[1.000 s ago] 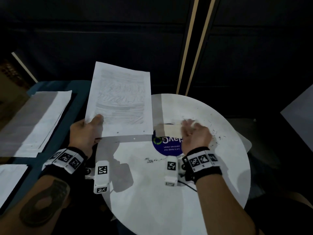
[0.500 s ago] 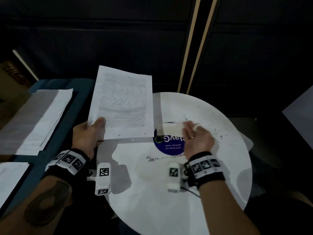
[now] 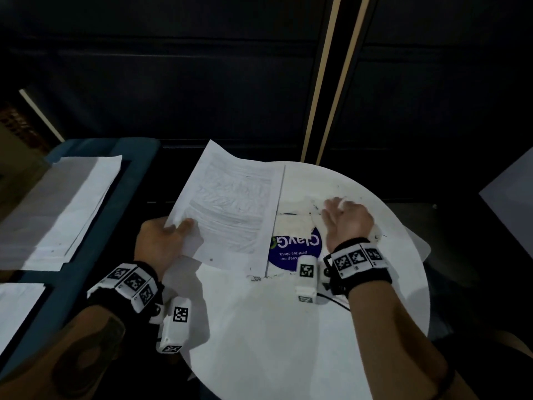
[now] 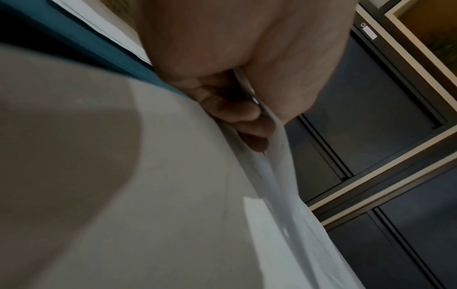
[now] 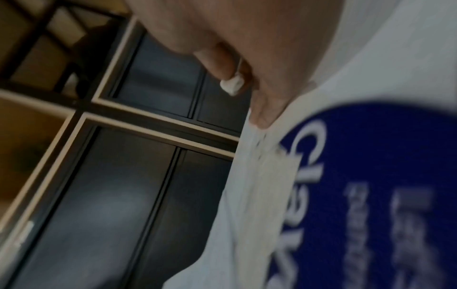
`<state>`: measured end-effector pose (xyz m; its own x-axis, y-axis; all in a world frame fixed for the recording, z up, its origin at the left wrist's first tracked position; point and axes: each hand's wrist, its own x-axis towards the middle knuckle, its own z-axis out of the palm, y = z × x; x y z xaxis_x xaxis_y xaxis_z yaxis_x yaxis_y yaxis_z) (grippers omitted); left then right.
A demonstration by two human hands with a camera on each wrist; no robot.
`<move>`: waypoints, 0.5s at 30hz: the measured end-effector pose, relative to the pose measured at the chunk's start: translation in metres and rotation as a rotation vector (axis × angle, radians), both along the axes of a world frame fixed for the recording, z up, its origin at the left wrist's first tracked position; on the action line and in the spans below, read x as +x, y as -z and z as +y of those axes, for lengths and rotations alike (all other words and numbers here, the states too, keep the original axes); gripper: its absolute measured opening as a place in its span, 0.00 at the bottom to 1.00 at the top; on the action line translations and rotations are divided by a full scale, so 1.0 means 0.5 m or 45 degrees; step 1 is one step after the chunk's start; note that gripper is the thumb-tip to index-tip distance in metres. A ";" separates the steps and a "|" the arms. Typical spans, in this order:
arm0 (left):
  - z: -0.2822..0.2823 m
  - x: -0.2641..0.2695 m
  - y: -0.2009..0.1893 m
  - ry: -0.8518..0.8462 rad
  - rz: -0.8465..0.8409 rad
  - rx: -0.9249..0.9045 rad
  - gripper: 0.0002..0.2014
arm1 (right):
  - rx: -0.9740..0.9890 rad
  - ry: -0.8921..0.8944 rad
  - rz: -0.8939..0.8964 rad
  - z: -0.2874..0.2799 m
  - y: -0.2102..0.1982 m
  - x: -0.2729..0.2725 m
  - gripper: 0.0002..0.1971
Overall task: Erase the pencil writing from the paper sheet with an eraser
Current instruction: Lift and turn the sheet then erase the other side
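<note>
**Left hand holding the sheet over the table, right hand on the tabletop with the eraser**

The paper sheet (image 3: pixel 230 209) is thin white paper, slightly wavy, carrying faint grey pencil scribble in bands across its middle; none of it is readable. It is lying tilted over the left part of the round table (image 3: pixel 288 327), its far corner sticking out past the rim. The left hand (image 3: pixel 161 243) is pinching the sheet's near left edge, thumb on top, fingers (image 4: pixel 237 113) curled underneath.

The right hand (image 3: pixel 346 220) is resting knuckles-up on the tabletop to the right of the sheet, fingers loosely bent. In the right wrist view a small white rounded eraser (image 5: pixel 232 86) is sitting pinched between its fingertips.

The table is smooth, white and circular, with dark crumbs (image 3: pixel 259 277) scattered on it. A round blue sticker (image 3: pixel 297 252) is showing between sheet and right hand, partly covered; white letters seem to read "ClayG", and below, small, "keep our pantries clean".

Both wrists are wearing black bands with white tag blocks (image 3: pixel 357 258). Left of the table, more white sheets (image 3: pixel 72 203) are lying stacked on a teal surface (image 3: pixel 135 157).
</note>
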<state>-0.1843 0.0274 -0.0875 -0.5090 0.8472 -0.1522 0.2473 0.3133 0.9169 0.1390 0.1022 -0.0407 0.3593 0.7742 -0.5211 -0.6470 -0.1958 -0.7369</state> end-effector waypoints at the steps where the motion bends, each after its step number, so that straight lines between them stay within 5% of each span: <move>1: 0.000 0.001 0.001 -0.003 -0.001 -0.003 0.13 | 0.017 0.081 0.027 0.011 0.005 0.011 0.17; 3: 0.001 0.003 0.003 0.000 0.010 -0.013 0.15 | 0.069 0.131 0.014 0.019 0.002 0.003 0.17; 8: 0.003 0.006 0.001 -0.022 0.059 -0.016 0.21 | 0.082 -0.193 0.118 0.011 -0.023 -0.068 0.23; 11: 0.003 0.004 0.010 -0.019 0.096 -0.022 0.15 | 0.032 -0.002 0.126 0.028 -0.010 -0.024 0.22; 15: 0.009 0.007 0.013 -0.044 0.114 -0.065 0.20 | 0.020 0.159 0.130 0.049 -0.009 0.041 0.21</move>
